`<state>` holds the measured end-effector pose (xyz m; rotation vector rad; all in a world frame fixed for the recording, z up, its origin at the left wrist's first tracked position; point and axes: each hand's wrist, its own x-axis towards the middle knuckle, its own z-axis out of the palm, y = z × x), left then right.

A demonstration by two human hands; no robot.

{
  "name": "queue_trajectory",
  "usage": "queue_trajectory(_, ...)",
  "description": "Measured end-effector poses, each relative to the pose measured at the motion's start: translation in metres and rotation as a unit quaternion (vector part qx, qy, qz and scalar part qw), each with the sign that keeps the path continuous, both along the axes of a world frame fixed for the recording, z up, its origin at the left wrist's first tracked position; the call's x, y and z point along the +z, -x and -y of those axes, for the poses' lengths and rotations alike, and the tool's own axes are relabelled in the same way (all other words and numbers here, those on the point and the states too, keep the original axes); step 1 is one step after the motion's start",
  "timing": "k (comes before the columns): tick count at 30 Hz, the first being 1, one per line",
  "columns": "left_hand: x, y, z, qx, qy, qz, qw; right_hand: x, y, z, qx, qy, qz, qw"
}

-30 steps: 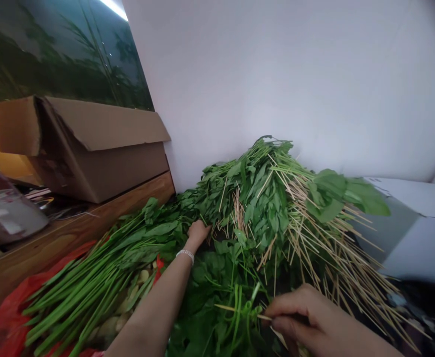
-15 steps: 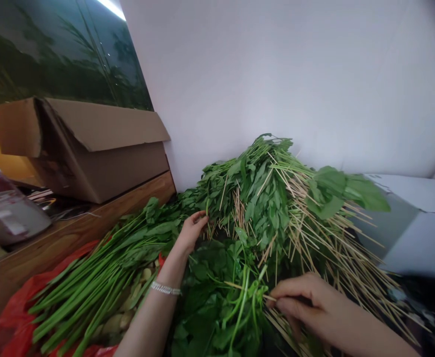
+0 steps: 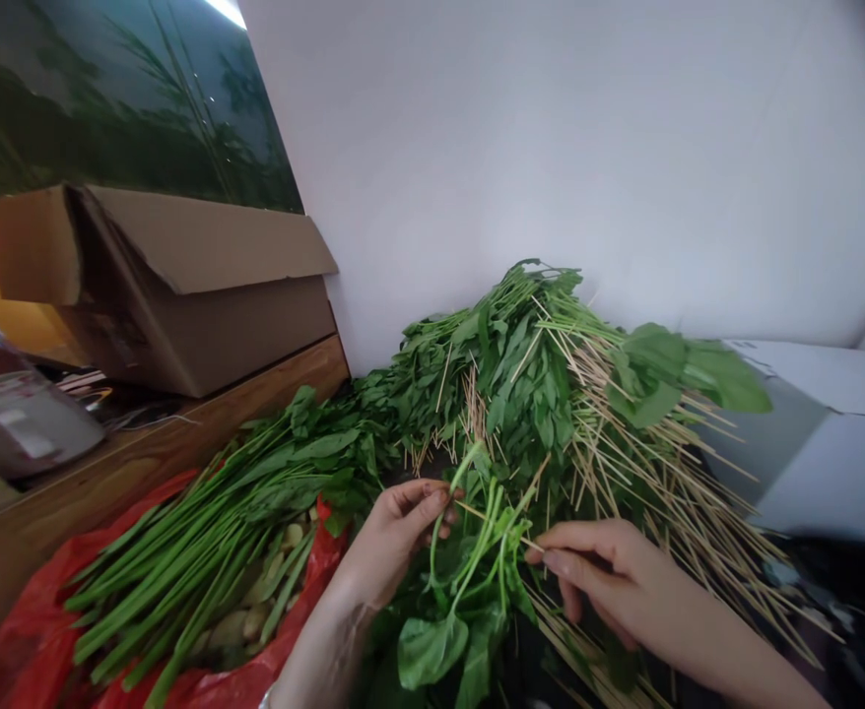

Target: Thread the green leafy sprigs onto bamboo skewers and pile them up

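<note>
My right hand [image 3: 595, 571] pinches a thin wooden skewer [image 3: 530, 544] that points left through several stems of a leafy green vegetable [image 3: 486, 542]. A further leafy stem [image 3: 463, 471] is held between the thumb and fingers of my left hand [image 3: 418, 522], close to the skewer's left end. Whether the skewer has gone into that stem, I cannot tell. Broad green leaves [image 3: 432, 650] hang below both hands. Behind them rises a heap of skewered greens [image 3: 506, 364], with many bare skewer ends [image 3: 639, 473] sticking out to the right.
On the left, a red plastic bag [image 3: 40, 611] holds long-stemmed greens [image 3: 203, 532] and pale roundish pieces [image 3: 244, 625]. A cardboard box [image 3: 232, 325] stands on a wooden ledge [image 3: 285, 379] beside a jar-like container [image 3: 26, 414]. At the right is a white box [image 3: 831, 443] against the wall.
My left hand has come back from the heap toward the skewer, bringing a leafy stem. My right hand has stayed nearly in place with the skewer, rising slightly.
</note>
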<state>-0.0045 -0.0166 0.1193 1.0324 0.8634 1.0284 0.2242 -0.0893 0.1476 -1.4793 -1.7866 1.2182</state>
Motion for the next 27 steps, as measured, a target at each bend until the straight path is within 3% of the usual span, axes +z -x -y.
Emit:
queue_trajectory(16, 0.0085, -0.0026, 0.0097, -0.007, -0.007, 0.032, 0.999, -0.002, -0.0026, 0.0004, -0.009, -0.003, -0.009, 1.0)
queue_trajectory(27, -0.0013, -0.0003, 0.0096, 0.006, -0.035, -0.027, 0.999, -0.0038, 0.0007, -0.0001, -0.004, -0.012, 0.0, 1.0)
